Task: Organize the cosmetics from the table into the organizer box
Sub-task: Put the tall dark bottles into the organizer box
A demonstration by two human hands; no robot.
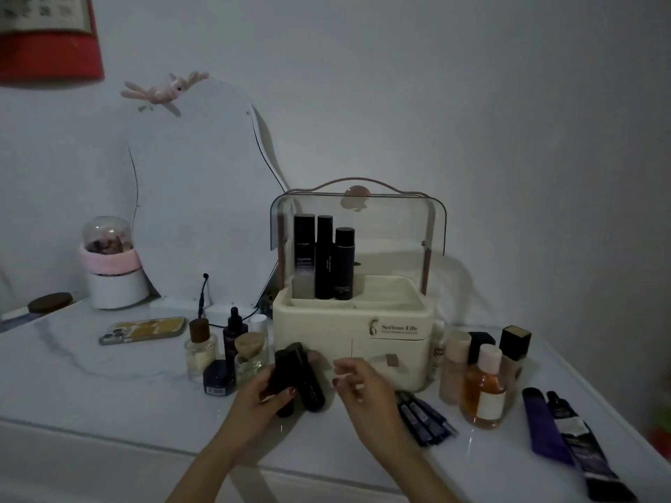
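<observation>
A: What do the hands do?

B: The left hand (267, 392) grips two dark bottles (299, 379), fingers curled around them, just in front of the organizer box (354, 343). The bottles tilt to the left. Their labels are too dark to read.

A: And the right hand?

B: The right hand (357, 384) is beside the bottles, apart from them. Its fingers are loosely bent and hold nothing.

A: What lies around the hands?

B: To the left, small glass perfume bottles (225, 352) and a dark jar (219, 379) stand close together; the hand hides part of them. To the right, dark flat sachets (425, 417) lie on the worktop (109, 386), partly under the right wrist.

A: And the box?

B: Its clear lid (359, 219) is up. Three tall dark bottles (324, 257) stand in the top tray, on its left side. The bottom of the box is hidden behind the hands.

A: Further away?

B: On the right stand an orange bottle (484, 388), a beige one (454, 366) and a dark-capped one (513, 352), overlapping each other. Two purple tubes (559, 430) lie near the right edge. On the far left lie a phone (143, 330), and a mirror (196, 190) leans on the wall.
</observation>
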